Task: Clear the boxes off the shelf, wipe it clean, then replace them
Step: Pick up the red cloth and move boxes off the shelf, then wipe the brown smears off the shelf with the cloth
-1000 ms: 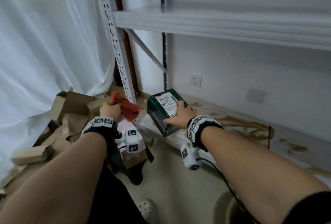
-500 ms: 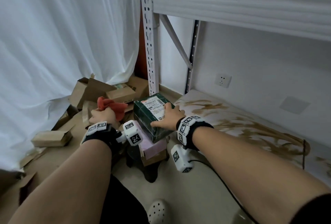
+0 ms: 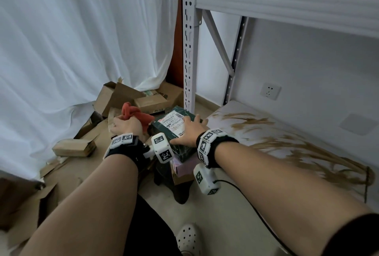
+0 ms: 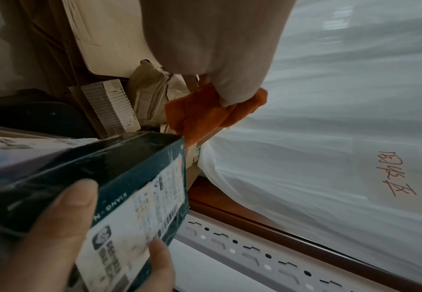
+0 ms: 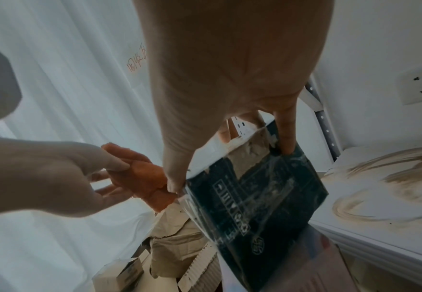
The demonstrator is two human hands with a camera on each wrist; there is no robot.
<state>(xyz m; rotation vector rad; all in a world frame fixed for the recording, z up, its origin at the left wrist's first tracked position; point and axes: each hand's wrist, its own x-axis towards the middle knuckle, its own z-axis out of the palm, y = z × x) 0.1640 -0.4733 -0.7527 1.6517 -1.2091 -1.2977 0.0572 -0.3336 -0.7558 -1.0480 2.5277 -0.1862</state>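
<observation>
Green box on the floor stack, off the shelf.
Right hand [image 3: 189,132] grips green box [image 3: 174,130] atop pink box [image 3: 185,166]; left hand [image 3: 126,125] clutches red rag [image 3: 134,113]. Behind: stained shelf [image 3: 276,139], cardboard boxes [image 3: 151,100].

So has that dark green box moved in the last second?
Yes. The dark green box, gripped by the right hand, has left the stained shelf edge and now sits left of it, on the pink box.
</observation>
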